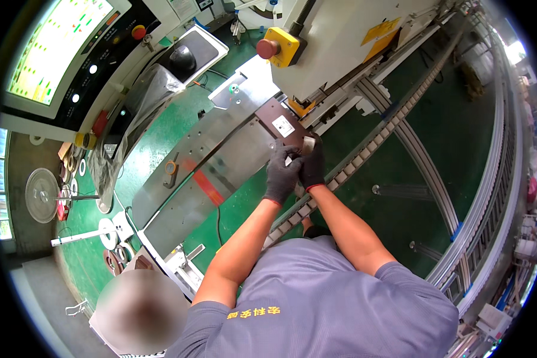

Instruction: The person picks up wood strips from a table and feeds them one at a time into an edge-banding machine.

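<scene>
A brown flat panel (274, 114) with a white label (283, 126) lies at the right end of the grey metal machine table. At its near edge, my left hand (282, 174), in a dark grey glove, has its fingers bent together. A small white piece (289, 160) shows by these fingers. My right hand (312, 164), gloved alike, is closed right beside the left one, and the two touch. A small pale rectangular piece (308, 145) shows at its fingers. What exactly each hand grips is partly hidden by the gloves.
Orange-handled scissors (171, 169) lie on the metal table (244, 146). A yellow box with a red stop button (268, 48) juts out above. A roller conveyor (370, 146) runs close at right. A lit control screen (56, 48) stands left; another person's blurred head (140, 311) is lower left.
</scene>
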A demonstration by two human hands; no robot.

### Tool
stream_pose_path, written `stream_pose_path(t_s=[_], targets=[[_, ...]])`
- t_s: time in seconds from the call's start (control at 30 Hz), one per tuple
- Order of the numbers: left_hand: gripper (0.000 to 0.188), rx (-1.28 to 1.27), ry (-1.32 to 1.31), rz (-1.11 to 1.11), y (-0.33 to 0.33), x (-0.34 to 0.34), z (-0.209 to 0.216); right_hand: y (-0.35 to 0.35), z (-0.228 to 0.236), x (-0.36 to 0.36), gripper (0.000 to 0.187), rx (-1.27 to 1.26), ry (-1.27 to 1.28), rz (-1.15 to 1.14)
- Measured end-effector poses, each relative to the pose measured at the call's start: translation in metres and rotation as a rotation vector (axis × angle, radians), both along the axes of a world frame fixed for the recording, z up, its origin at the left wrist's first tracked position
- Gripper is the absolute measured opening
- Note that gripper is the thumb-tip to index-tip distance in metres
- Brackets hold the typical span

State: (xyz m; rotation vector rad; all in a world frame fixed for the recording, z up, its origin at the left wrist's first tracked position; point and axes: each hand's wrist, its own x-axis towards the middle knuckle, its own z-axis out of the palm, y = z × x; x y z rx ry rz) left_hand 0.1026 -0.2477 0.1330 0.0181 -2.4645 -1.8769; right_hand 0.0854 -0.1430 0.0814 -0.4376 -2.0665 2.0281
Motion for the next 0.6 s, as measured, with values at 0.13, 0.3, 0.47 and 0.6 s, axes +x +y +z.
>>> stream_pose_path(t_s=[0.13, 0.3, 0.47, 0.6], targets=[[0.028, -0.092, 0.081, -0.007, 0.028, -0.022, 0.002, 0.025, 0.016, -0.017, 0.050, 0.037, 0.048, 0.008], [0.029, -0.117, 0.000, -0.074, 0.078, -0.056, 0.029, 0.081, 0.005, -0.053, 0.035, -0.382, 0.081, 0.027], [0.038, 0.092, 0.141, -0.177, 0.119, -0.099, 0.013, 0.129, 0.005, -0.093, 0.032, -0.313, -0.001, 0.011], [0.030, -0.081, 0.377, -0.217, 0.102, -0.125, -0.001, 0.168, -0.003, -0.135, 0.051, 0.610, -0.139, 0.207]])
